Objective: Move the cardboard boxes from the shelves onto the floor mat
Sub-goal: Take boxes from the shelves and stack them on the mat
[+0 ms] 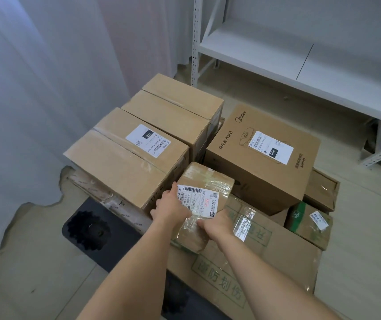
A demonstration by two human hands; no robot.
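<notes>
1. Pale curtains [35,88] fill the left of the frame; a white metal shelf unit [277,49] crosses the upper right, and its visible boards carry no boxes.
2. Centre frame: a stack of cardboard boxes stands on the tiled floor over a dark floor mat [88,227], whose bare corner shows at lower left.
3. Task object: a small taped parcel [204,195] with a white label lies on a wide flat carton with green print [265,255], in the gap between the left-hand boxes and the Midea box [261,158].
4. Grip state: the left hand [172,205] grasps the parcel's left edge, thumb on top; the right hand [215,224] holds its near right side, fingers curled onto the tape. Both hands are engaged.
5. Key relation: the parcel's long axis runs from lower centre toward upper right, away from the viewer. It lies directly ahead of both hands, which bracket its near end; neither is clearly nearer.
6. Count of visible boxes: three plain cartons in a row at left, the nearest [125,158] labelled; one Midea box; one small parcel; one green-taped box [309,222] at right; one flat carton beneath; further cartons partly hidden.
7. Judgement: the parcel appears close to its resting place, so release may be the step in hand.
</notes>
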